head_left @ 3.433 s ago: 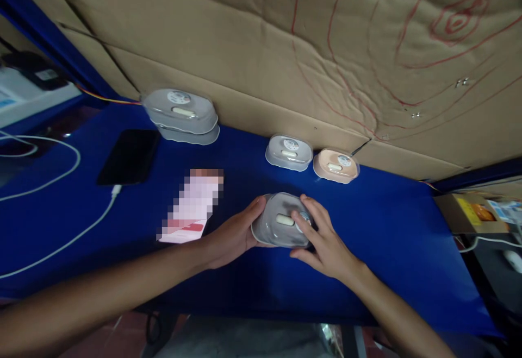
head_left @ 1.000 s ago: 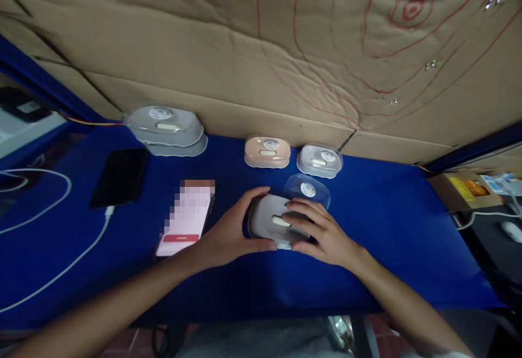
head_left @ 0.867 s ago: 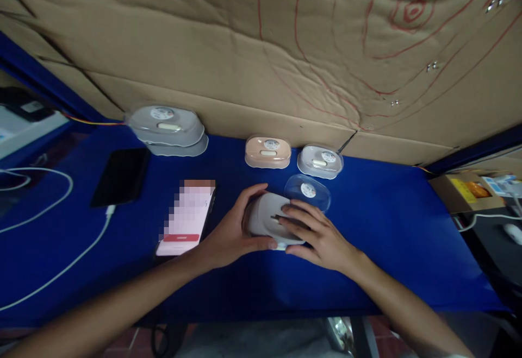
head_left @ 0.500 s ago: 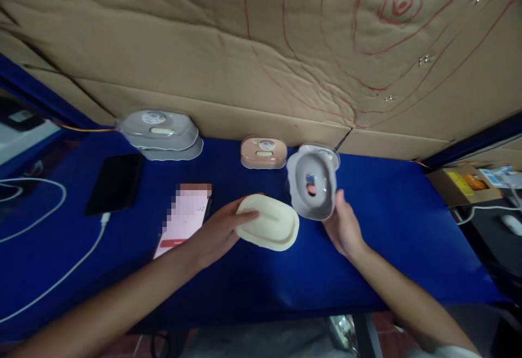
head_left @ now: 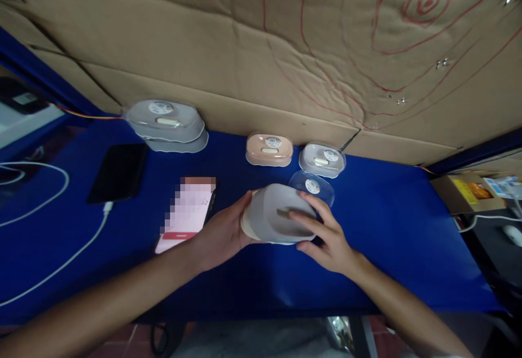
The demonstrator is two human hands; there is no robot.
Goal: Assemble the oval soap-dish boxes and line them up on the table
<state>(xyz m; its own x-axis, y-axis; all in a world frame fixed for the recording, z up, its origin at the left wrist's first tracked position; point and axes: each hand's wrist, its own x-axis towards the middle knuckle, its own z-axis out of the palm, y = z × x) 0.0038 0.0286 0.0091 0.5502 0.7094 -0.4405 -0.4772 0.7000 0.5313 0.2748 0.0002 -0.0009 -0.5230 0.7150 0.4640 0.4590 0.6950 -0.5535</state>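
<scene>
In the middle of the head view, a grey plastic dish (head_left: 271,214) is turned over on a shallow cream tray (head_left: 250,221), whose rim shows at the left and below. My left hand (head_left: 228,227) is closed around the tray from the left. My right hand (head_left: 330,236) grips the grey dish from the right, fingertips over its base near the oval hole. Just behind lies a loose clear lid (head_left: 324,189) with a round label, partly hidden by the right fingers. A grey lidded box (head_left: 326,167) and a peach lidded box (head_left: 263,157) stand farther back.
Two stacked grey lidded boxes (head_left: 179,130) stand at back left. A lit phone (head_left: 191,206) and a dark phone (head_left: 118,173) on a white cable (head_left: 87,257) lie on the blue tabletop (head_left: 391,233). A cardboard wall (head_left: 183,48) closes the back; a small carton (head_left: 465,195) is at right.
My right hand has brought the grey dish left and turned it over onto the cream tray in my left hand. The clear lid behind has come into view.
</scene>
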